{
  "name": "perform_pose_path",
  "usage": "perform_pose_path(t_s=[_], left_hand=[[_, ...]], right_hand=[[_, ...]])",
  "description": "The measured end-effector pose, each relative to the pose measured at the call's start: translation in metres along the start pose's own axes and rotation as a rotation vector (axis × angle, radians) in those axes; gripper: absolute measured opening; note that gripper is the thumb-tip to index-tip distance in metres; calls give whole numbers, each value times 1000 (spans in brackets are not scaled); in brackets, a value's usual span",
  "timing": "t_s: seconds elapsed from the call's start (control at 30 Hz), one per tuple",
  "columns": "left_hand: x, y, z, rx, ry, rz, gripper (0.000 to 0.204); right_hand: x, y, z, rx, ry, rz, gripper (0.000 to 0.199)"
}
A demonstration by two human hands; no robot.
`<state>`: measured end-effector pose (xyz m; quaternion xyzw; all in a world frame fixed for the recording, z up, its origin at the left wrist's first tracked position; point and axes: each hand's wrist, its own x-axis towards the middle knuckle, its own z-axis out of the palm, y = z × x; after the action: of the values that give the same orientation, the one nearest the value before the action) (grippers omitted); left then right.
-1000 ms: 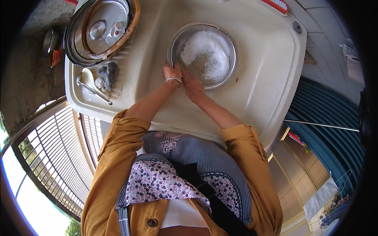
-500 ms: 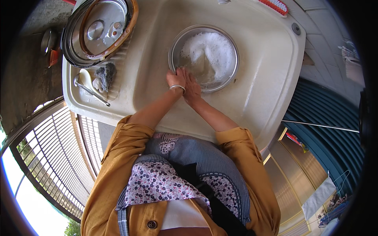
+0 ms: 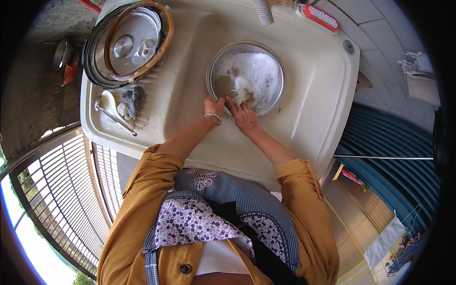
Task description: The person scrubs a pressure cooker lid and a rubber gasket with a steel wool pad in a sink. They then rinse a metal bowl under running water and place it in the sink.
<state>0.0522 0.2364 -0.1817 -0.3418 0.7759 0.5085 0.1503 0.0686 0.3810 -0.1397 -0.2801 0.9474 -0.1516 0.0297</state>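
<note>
Head view: washing-up at a pale sink (image 3: 316,95), with the round stainless-steel basin (image 3: 282,76) as landmark. The basin sits on the sink's floor, in front of the person, and contains cloudy water and white foam (image 3: 259,66). The foam covers chiefly its far and right portions; murkier water shows at its left, and a paler, blurred patch lies near its middle.

The left hand (image 3: 213,108), with a light-coloured bracelet (image 3: 213,117) at the wrist, is clamped on the basin's near-left rim. The right hand (image 3: 244,118) lies just beside it at the near rim, its fingers reaching over the edge; whether it closes on the rim cannot be told. The two hands are slightly apart.

Well to the left of the basin, and somewhat beyond it, rests a round steel lid (image 3: 135,59) encircled by a brown ring (image 3: 165,45). Also left of the basin, nearer the person, lie a grey scouring pad (image 3: 134,99), a white spoon (image 3: 108,101) and a metal-handled utensil (image 3: 121,125). Beyond the basin hangs a ribbed grey hose (image 3: 264,12); beyond it to the right lies a red-and-white scrubbing brush (image 3: 321,19). Right of the basin, outside the sink, stands a dark teal corrugated panel (image 3: 389,137).
</note>
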Motion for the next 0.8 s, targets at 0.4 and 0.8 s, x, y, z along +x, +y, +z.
perform_pose_path(t_s=[0.4, 0.8], left_hand=[[6, 74, -67, 166, 2, 114, 26], [-56, 154, -99, 668, -308, 785, 64]], right_hand=[[-31, 92, -51, -325, 31, -231, 27], [100, 6, -291, 350, 481, 265, 16]])
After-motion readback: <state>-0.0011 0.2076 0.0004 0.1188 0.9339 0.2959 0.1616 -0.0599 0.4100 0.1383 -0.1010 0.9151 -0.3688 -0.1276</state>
